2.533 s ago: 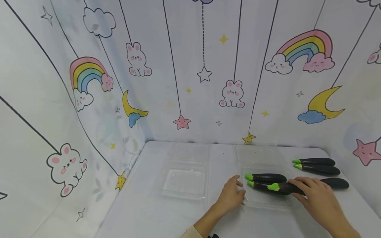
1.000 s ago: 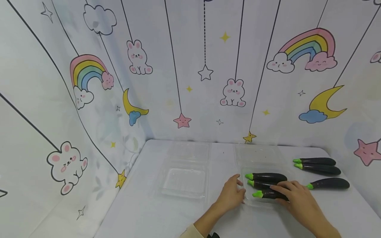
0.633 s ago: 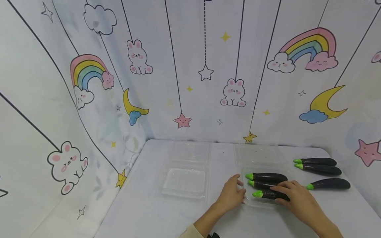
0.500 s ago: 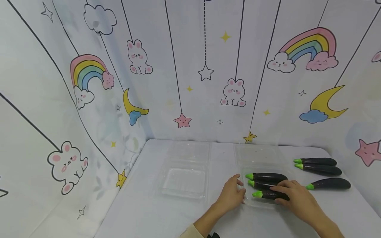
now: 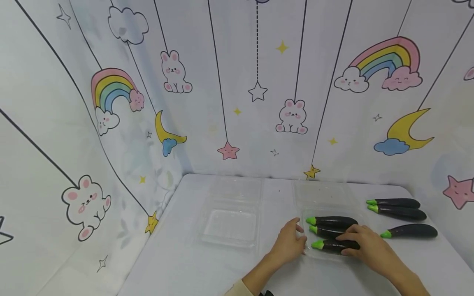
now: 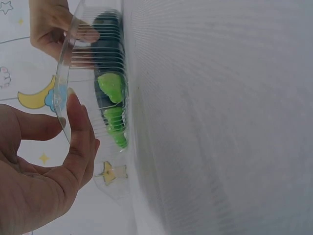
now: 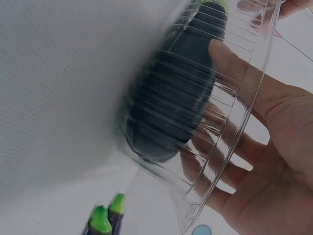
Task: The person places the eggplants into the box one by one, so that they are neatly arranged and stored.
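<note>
- While the right hand (image 5: 366,246) covers the blunt end of the nearest eggplant (image 5: 331,246) in the head view, its thumb and fingers are clamped on that end
- That eggplant — glossy, near-black, bright green at the cap — lies in the clear container (image 5: 329,258), just in front of two more eggplants (image 5: 335,222)
- The container's edges fade into the white table (image 5: 177,263); its ribbed wall streaks the right wrist view
- The left hand (image 5: 289,242) pinches the container's rim, how firmly I cannot tell
</note>
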Action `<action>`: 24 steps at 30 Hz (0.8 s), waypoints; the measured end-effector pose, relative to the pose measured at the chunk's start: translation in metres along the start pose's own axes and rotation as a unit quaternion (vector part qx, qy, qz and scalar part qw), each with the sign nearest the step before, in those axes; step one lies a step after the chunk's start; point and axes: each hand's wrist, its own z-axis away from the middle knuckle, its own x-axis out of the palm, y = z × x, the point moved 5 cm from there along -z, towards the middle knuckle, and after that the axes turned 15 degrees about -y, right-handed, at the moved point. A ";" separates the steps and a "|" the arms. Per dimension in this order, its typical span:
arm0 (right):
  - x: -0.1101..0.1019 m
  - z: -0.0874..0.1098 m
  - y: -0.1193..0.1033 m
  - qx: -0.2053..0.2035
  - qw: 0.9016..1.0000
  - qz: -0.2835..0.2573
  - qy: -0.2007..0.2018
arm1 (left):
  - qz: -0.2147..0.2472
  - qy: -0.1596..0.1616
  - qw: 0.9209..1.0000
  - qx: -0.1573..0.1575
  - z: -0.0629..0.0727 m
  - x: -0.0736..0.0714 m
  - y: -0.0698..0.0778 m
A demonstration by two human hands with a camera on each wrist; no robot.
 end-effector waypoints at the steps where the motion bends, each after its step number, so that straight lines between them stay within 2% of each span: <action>1: 0.000 0.000 0.001 0.000 1.000 -0.001 0.001 | 0.000 0.000 1.000 0.000 0.000 0.000 0.000; 5: -0.004 0.004 0.002 -0.004 1.000 -0.009 0.029 | -0.008 0.002 1.000 0.002 -0.001 0.001 0.001; 8: -0.011 0.008 0.003 -0.010 0.996 -0.016 0.086 | -0.029 0.007 1.000 0.000 -0.001 0.000 0.000; 11: -0.019 0.013 0.008 -0.017 0.988 -0.014 0.151 | -0.058 0.014 0.998 -0.009 -0.002 -0.002 -0.001; 14: -0.026 0.017 0.018 -0.015 0.981 -0.018 0.195 | -0.085 0.025 0.996 -0.015 -0.001 -0.005 -0.001; 18: -0.031 0.021 0.034 0.011 0.977 -0.044 0.209 | -0.117 0.037 0.992 -0.012 0.002 -0.009 0.004; 24: -0.039 0.025 0.063 0.091 0.975 -0.079 0.189 | -0.181 0.067 0.981 0.018 0.003 -0.019 0.021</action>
